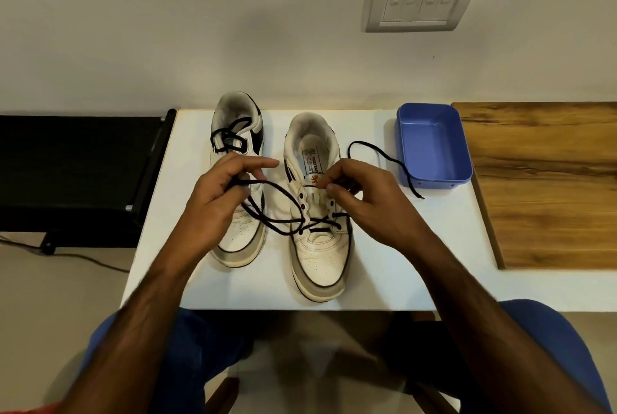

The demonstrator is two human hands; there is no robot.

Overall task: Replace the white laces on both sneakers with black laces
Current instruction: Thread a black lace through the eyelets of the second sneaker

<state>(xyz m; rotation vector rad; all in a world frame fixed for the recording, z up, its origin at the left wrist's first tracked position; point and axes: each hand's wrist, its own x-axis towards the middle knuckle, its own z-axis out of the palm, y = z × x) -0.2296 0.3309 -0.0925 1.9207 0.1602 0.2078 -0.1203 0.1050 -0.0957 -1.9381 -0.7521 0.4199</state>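
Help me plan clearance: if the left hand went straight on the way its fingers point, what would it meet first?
Probably the right-side white leather sneaker: the left hand points rightward at its collar, though depth is unclear.

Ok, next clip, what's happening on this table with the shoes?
A person is threading a black lace into the right-hand sneaker; only its lower eyelets are laced so far. The left hand holds one end of that lace, and the right hand pinches the other part near an upper eyelet, its free end trailing toward the blue tray. The other sneaker already shows black lacing. No white laces are visible.
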